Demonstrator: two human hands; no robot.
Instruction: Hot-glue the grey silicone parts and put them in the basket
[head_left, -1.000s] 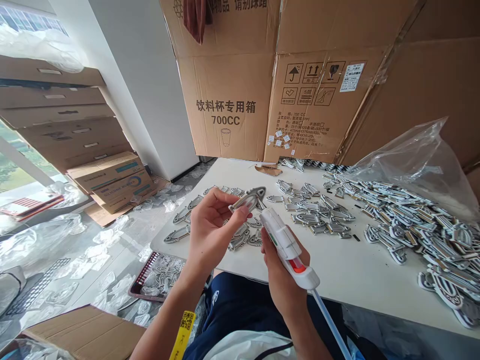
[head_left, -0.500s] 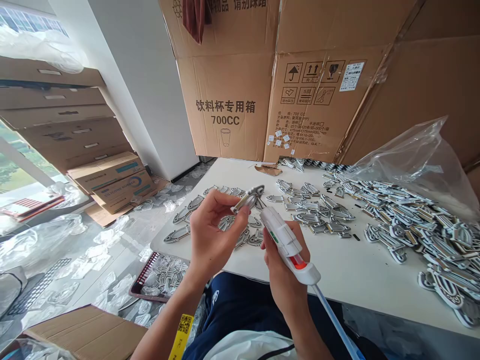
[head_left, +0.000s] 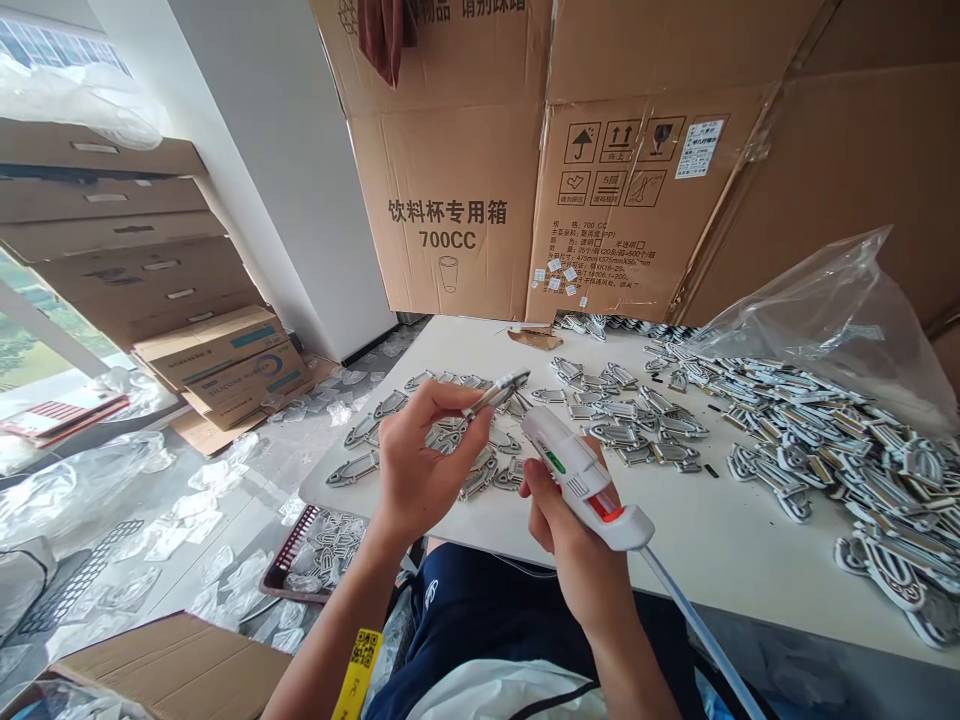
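My left hand (head_left: 427, 460) pinches a small metal badge (head_left: 496, 393) between thumb and fingers, edge-on to me. My right hand (head_left: 570, 540) grips a white hot glue gun (head_left: 577, 480) with a red-lit part near its rear. Its nozzle end sits close to the badge, and I cannot see a gap or contact clearly. A pale cord (head_left: 697, 630) runs from the gun to the lower right. Many similar silver badges (head_left: 622, 430) lie scattered on the white table (head_left: 720, 530) beyond my hands.
A large heap of black-and-white badges (head_left: 862, 480) lies at the table's right, beside a clear plastic bag (head_left: 825, 310). Cardboard boxes (head_left: 450, 170) stand behind the table. A red crate of badges (head_left: 300, 560) sits on the floor at left among plastic scraps.
My left hand has turned the badge from showing its face to nearly edge-on. The glue gun has shifted slightly up and to the right.
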